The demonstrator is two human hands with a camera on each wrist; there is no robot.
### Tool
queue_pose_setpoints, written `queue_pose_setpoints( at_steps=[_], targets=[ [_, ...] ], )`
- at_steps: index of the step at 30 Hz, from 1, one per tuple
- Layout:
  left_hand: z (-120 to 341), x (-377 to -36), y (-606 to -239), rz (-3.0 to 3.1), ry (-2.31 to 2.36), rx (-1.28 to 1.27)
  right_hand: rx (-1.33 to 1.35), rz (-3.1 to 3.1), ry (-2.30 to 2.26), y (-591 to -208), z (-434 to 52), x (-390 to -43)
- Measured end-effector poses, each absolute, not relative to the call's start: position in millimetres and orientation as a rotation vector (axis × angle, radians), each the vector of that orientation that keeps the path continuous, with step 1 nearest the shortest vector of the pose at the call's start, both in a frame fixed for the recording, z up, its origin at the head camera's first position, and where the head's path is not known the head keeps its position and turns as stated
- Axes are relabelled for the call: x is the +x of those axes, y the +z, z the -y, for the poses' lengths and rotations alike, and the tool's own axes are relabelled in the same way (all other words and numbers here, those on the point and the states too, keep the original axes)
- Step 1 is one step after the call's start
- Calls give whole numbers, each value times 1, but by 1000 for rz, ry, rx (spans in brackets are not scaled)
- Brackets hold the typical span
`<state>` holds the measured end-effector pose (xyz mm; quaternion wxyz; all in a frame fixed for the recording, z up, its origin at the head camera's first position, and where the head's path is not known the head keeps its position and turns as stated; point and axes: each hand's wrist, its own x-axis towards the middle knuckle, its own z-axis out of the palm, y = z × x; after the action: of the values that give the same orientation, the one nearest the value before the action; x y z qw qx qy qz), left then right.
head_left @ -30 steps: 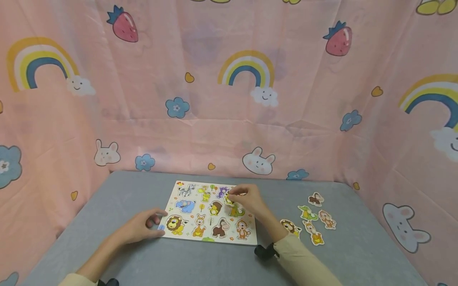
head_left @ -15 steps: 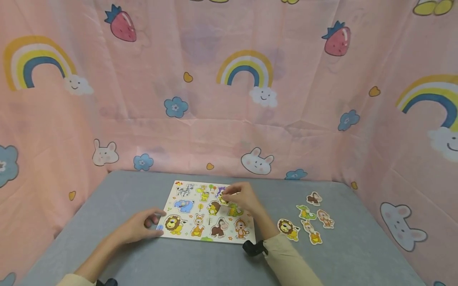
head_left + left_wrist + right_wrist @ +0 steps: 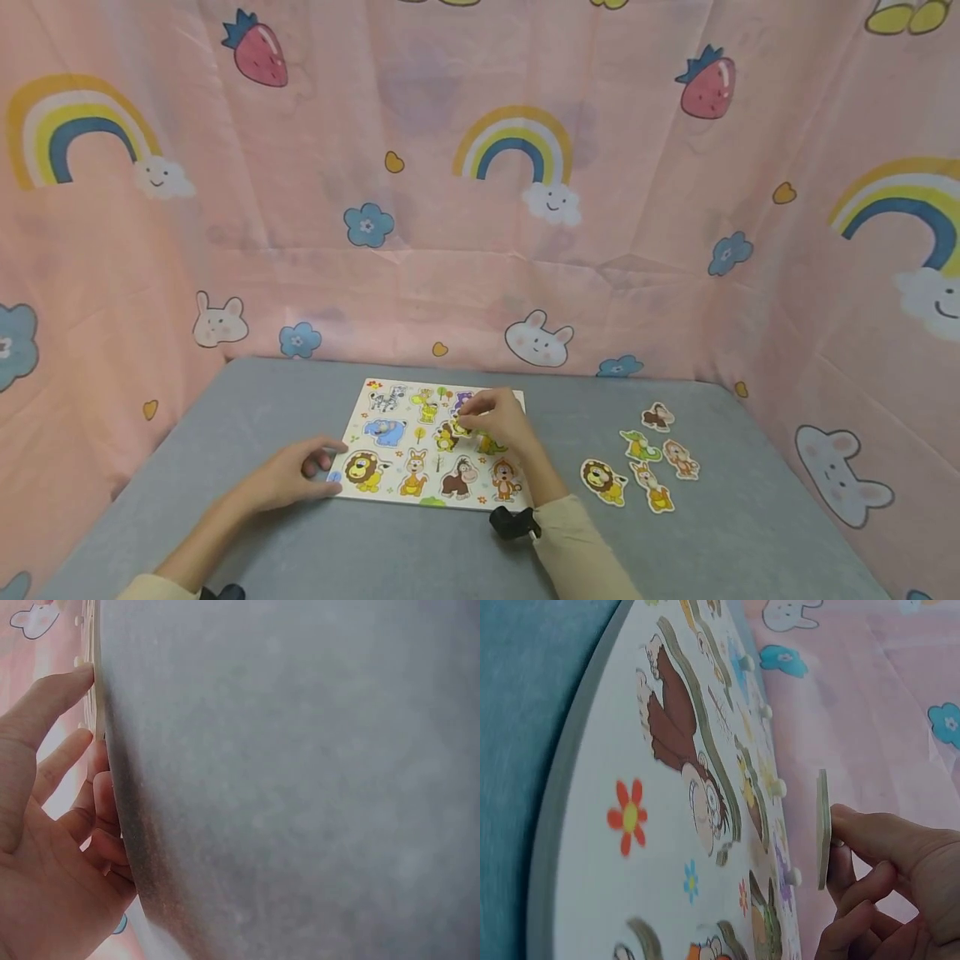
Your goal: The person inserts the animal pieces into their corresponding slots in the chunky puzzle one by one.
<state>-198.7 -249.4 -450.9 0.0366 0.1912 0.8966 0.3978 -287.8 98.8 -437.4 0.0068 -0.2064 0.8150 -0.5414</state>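
Pink cloth printed with rainbows, strawberries and bunnies walls in a grey table on three sides. On it lies an animal puzzle board, and the right hand has slid leftward over the board since a second ago, so its fingers now pinch a small yellow puzzle piece above the middle row, just beside the brown bear; the right wrist view shows the piece on edge, held clear of the board's pegs. The left hand has stayed put, its loosely curled fingers touching the board's near-left edge. Beyond the right fingers, five loose animal pieces lie well apart from the board, with bare grey table between them and more open table toward the person.
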Motion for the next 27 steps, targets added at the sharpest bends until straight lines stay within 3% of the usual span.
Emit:
queue_pose_setpoints(
  at_steps=[27],
  targets=[
    [249,-200,-453,-2750,1230,596,-588,-2628,-1577,-441,-80,-288]
  ],
)
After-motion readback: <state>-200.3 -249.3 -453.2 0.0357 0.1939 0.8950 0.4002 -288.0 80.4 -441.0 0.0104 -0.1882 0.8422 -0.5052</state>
